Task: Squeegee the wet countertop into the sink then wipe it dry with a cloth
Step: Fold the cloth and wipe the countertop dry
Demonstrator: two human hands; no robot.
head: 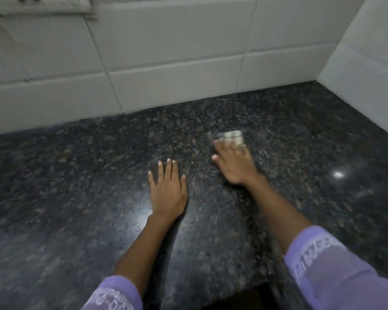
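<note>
The dark speckled granite countertop (pixel 76 186) fills the lower view and shines under ceiling light. My left hand (pixel 167 189) lies flat on it near the middle, fingers straight and spread. To its right, my right hand (pixel 233 162) presses down on a small folded pale cloth (pixel 231 136), whose far edge shows beyond my fingertips. The right hand and the cloth are blurred. No squeegee or sink is in view.
White tiled wall (pixel 166 63) runs along the back of the counter and meets a side wall (pixel 367 74) at the right corner. The counter's front edge (pixel 244 291) shows at the bottom, between my purple sleeves.
</note>
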